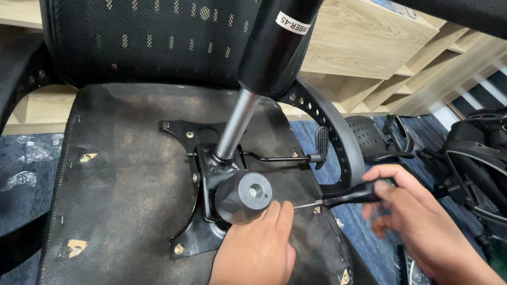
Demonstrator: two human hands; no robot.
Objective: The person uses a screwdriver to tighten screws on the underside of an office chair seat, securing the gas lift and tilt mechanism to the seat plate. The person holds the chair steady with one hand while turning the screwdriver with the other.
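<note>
While the left hand [253,258] pressed curled fingers against the round grey plastic tension knob [244,197] to steady it, the right hand [417,217] gripped a black-handled screwdriver [345,198] tightly.

wooden shelving [358,42], blue carpet [372,242], crumpled plastic wrap [29,152], spare chair parts [492,167] at right

We see a black-handled screwdriver [345,197] lying nearly level, its tip beside the grey round knob [244,197] on the mechanism.
</note>
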